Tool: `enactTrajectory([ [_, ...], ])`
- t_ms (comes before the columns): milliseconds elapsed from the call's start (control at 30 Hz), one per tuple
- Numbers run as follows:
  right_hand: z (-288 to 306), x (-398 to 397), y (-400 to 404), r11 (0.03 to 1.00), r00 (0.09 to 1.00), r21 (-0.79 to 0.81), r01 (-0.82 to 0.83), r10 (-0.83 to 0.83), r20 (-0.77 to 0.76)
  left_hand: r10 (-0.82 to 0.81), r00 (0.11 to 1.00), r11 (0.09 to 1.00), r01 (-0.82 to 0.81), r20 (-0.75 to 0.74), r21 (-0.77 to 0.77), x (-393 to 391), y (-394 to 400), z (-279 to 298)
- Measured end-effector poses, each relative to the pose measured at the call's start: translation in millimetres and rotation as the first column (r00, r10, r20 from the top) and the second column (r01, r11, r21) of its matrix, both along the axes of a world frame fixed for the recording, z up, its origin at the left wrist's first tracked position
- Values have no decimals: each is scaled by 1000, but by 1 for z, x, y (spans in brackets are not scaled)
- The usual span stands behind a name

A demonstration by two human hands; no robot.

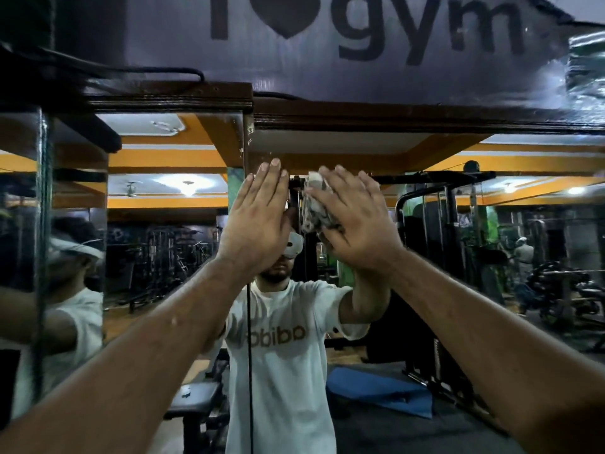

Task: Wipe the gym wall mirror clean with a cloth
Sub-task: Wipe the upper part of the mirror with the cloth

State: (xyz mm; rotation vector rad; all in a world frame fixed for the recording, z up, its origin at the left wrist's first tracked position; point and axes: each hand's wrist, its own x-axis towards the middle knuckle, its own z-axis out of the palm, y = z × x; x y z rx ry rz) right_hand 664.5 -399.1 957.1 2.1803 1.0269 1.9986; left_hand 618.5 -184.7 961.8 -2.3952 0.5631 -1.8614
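Obs., head view. Both arms raised to roughly face height in front of the wall mirror [425, 257].

Right hand [355, 221]: fingers straight and spread, palm flat against a crumpled grey-white cloth [316, 208], pinning it to the glass. Nothing curled round the cloth that I can see; it looks held by pressure alone. Likely reason: a flat palm spreads force over the wad so more of it contacts the glass.

Left hand [258, 217]: fingers straight and together, empty, palm toward the glass, just beside the vertical seam [247, 152] between 2 mirror panels. Cannot tell whether it touches the glass. Probably a brace, steadying the body while the other arm pushes.

Cloth location: upper part of the right-hand panel, just right of the seam, below the dark wooden frame [393, 121]. Only its left portion shows past the fingers; the rest is hidden under the palm.

Orientation: the visible bunch runs roughly vertical, long axis up-down with a slight lean, top end near the fingertips, lower end toward the heel of the palm. No defined front; it is a wad.

Judgement: wiping in progress near the panel top. Lower glass probably still to do.

Above the frame: a banner [327, 44] reading "gym".
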Motion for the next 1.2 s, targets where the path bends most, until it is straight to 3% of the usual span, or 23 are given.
enactTrajectory([
  [67,7,4,-9,997,1000,73,24,-24,-7,-69,997,998,69,-43,-8,-9,5,0],
  [167,15,2,15,886,999,463,29,-9,-46,-56,998,996,58,21,-67,-21,19,-4],
  [200,16,1,27,862,999,507,20,0,-41,-23,999,995,27,43,-93,-22,24,-5],
  [233,15,-2,39,887,999,461,19,0,-42,8,999,993,-2,49,-119,-22,29,-6],
  [300,8,-4,48,980,999,196,29,-21,-39,49,998,990,-46,25,-136,-19,37,-7],
  [367,12,-4,38,999,999,37,31,-30,-25,70,998,991,-68,7,-119,-16,43,-7],
  [433,24,-1,33,977,1000,209,28,-25,-19,54,999,994,-53,2,-92,-17,48,-6],
  [500,32,-2,51,885,1000,466,21,-17,-14,11,1000,996,-9,19,-90,-21,53,-4],
  [533,35,-5,67,866,1000,500,7,-3,-8,-16,999,994,19,34,-105,-24,55,-3],
  [667,38,-9,96,980,1000,201,-17,18,-1,-23,996,979,40,89,-197,-26,67,-2],
  [700,42,-9,93,980,1000,197,-19,19,3,-1,997,981,16,80,-194,-23,71,-2],
  [833,46,-15,117,883,998,469,32,-7,-55,5,999,992,0,33,-124,-18,83,-3],
  [967,30,-21,122,988,999,154,-31,32,-4,-50,994,983,65,94,-172,-30,95,-4],
  [1000,30,-19,112,989,1000,146,-29,29,2,-15,992,980,39,122,-195,-32,100,-5],
  [1133,24,-18,128,864,999,504,8,10,-34,84,996,965,-77,19,-250,-35,113,-10],
  [1200,18,-23,149,920,999,392,8,8,-39,95,995,975,-91,10,-205,-35,121,-9],
])
